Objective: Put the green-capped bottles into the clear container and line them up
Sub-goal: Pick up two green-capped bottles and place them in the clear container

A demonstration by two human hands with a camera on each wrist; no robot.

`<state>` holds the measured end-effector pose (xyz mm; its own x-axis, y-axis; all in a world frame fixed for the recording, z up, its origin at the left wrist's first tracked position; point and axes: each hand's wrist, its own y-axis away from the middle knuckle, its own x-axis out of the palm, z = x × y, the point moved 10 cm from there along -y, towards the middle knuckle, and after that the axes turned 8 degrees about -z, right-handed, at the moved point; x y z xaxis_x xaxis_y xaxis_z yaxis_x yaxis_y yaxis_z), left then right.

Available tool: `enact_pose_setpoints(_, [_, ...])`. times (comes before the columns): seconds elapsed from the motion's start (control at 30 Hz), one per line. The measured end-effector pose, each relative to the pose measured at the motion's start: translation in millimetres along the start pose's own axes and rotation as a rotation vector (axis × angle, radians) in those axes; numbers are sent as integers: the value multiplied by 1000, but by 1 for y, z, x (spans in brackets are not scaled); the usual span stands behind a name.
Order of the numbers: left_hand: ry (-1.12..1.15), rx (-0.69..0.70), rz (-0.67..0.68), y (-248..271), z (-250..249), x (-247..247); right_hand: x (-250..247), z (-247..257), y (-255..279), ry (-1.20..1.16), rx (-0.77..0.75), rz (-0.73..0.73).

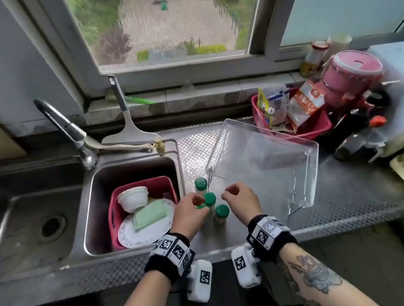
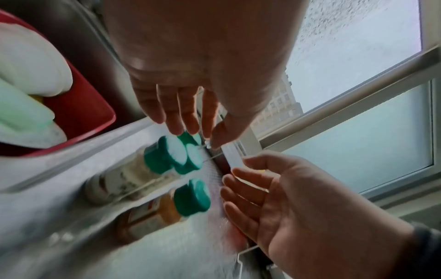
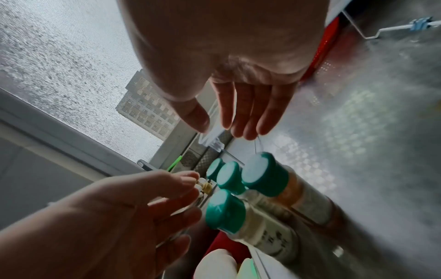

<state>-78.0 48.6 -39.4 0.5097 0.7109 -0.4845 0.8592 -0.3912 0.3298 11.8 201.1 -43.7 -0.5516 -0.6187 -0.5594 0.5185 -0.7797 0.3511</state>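
Observation:
Several green-capped bottles [image 1: 210, 198] stand upright in a tight cluster on the metal counter, just left of the clear container's [image 1: 271, 132] near-left corner. Nothing shows inside the container. My left hand [image 1: 193, 201] hovers over the cluster's left side and hides part of one cap. My right hand [image 1: 228, 193] hovers on the right side, above the nearest bottle [image 1: 222, 211]. In the wrist views the left hand [image 2: 195, 132] and right hand [image 3: 224, 124] have relaxed fingers just above the caps [image 3: 262, 175] and hold nothing.
Left of the bottles lies the sink [image 1: 132, 165], holding a red basket [image 1: 166, 184] with a bowl, plate and green sponge. At the back right are a red basket of packets [image 1: 319, 127], a pink pot [image 1: 353, 72] and dark bottles [image 1: 355, 135].

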Motion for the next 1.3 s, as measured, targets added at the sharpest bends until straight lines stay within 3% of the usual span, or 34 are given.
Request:
enact_pose_setpoints(0.47, [-104, 81, -119, -1, 25, 3, 36, -45, 7, 118, 43, 85])
enact_pose_setpoints(1.3, [-81, 52, -96, -11, 52, 9, 38, -46, 10, 121, 22, 21])
